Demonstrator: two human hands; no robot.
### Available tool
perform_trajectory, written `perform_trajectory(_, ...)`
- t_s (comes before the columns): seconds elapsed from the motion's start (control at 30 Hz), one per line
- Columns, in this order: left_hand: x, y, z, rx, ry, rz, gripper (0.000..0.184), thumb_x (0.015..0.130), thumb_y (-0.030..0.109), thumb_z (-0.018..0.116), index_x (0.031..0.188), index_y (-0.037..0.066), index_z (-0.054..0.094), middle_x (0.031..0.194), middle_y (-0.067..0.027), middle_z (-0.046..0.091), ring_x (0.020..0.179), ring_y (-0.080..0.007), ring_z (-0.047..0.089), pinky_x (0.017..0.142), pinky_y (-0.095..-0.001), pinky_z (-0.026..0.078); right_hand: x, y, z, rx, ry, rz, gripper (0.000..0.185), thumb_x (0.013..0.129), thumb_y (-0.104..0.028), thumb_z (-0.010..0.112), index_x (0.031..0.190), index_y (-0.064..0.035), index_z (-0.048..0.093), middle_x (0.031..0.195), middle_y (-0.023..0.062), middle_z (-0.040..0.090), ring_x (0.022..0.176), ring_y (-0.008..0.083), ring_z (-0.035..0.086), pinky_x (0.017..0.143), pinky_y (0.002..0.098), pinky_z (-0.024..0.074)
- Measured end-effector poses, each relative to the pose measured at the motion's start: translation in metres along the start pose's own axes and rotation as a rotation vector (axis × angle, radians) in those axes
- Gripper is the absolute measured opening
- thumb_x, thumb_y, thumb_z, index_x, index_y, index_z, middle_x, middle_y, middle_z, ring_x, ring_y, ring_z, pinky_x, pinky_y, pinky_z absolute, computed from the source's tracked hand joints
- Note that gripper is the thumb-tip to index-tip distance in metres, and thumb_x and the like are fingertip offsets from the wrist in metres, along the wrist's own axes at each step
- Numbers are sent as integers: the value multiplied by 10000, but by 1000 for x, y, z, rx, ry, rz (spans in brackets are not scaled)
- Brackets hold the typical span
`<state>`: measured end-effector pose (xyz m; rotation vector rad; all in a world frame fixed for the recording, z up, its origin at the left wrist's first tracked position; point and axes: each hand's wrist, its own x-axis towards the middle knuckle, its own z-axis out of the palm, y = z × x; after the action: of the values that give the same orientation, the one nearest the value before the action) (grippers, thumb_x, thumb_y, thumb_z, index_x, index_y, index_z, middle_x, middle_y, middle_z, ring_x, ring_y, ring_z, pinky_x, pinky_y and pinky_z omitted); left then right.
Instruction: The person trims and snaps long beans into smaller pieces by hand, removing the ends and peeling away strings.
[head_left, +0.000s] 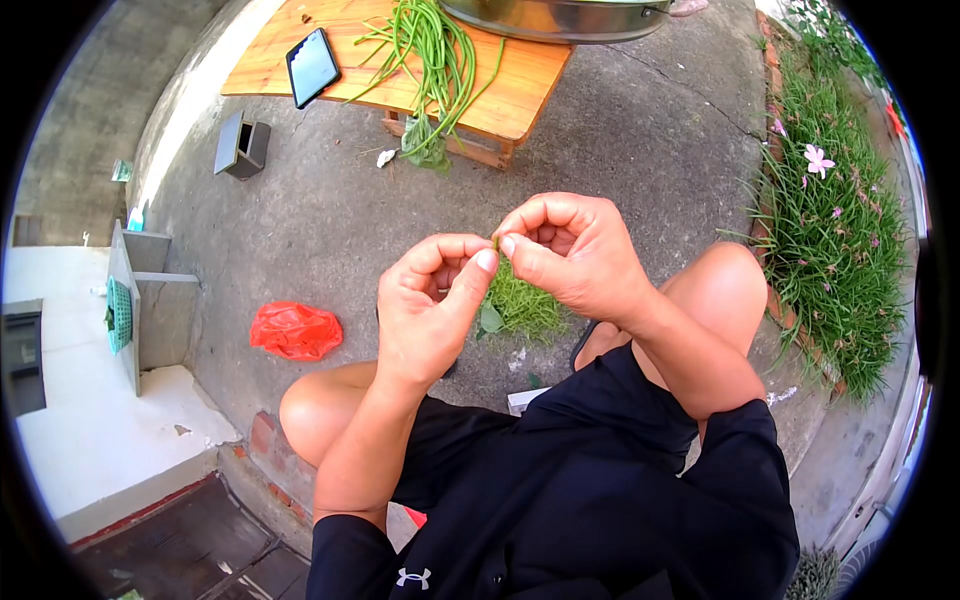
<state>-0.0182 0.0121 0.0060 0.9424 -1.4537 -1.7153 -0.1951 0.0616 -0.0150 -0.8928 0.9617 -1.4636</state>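
Observation:
Both hands meet at chest height, fingertips touching. My left hand (437, 300) pinches with thumb and forefinger, and my right hand (575, 255) pinches right beside it. Between the tips shows a tiny bit of something green-brown, too small to name. Below and behind the hands, a pile of short green pieces (527, 308) lies on the ground, partly covered by the fingers. Long green beans (436, 58) lie in a loose bunch on the wooden table (520, 88), some hanging over its front edge by a clear plastic bag (425, 145).
A phone (313, 68) lies at the table's left edge; a large metal pan (560, 18) stands at the back. On the concrete are a red plastic bag (296, 331) and a grey box (242, 146). A planted bed (835, 225) runs along the right.

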Motion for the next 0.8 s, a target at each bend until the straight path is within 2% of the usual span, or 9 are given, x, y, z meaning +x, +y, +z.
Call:
perform_trajectory(0.07, -1, 1, 0, 38, 14, 21, 73, 948, 42, 697, 1012, 7, 692, 825, 60, 636, 685, 16, 520, 580, -162, 400, 0, -1, 0, -20, 2, 1, 110, 918, -59, 717, 986, 23, 694, 852, 1, 692, 757, 37, 629, 682, 208, 535)
perform_trajectory(0.17, 0, -2, 0, 105, 14, 93, 57, 943, 37, 699, 991, 7, 699, 829, 56, 630, 680, 15, 512, 573, -165, 395, -1, -8, 0, -66, -20, 46, 76, 925, -28, 687, 980, 24, 678, 884, 0, 675, 794, 34, 610, 698, 207, 507)
perform_trajectory(0.27, -1, -3, -4, 175, -19, 109, 83, 952, 9, 681, 1032, -11, 689, 917, 16, 670, 819, -28, 586, 725, -185, 461, -2, -8, -1, -77, -31, 41, 64, 922, -21, 686, 970, 19, 677, 877, -2, 674, 781, 30, 609, 686, 204, 505)
perform_trajectory(0.67, -3, 0, -6, 369, -16, 137, 21, 943, 2, 671, 962, -6, 676, 844, 41, 610, 742, -14, 528, 638, -186, 411, -2, -11, -1, -118, -46, 60, 45, 892, -11, 699, 930, 8, 683, 835, -9, 674, 750, 29, 613, 670, 203, 512)
perform_trajectory(0.8, -4, 6, -2, 468, -8, 241, 14, 904, -15, 685, 904, -8, 673, 813, 19, 565, 690, -29, 487, 602, -199, 375, -2, -13, -2, -191, -67, 60, 39, 870, 4, 699, 905, 8, 683, 842, -5, 674, 764, 33, 620, 678, 208, 517)
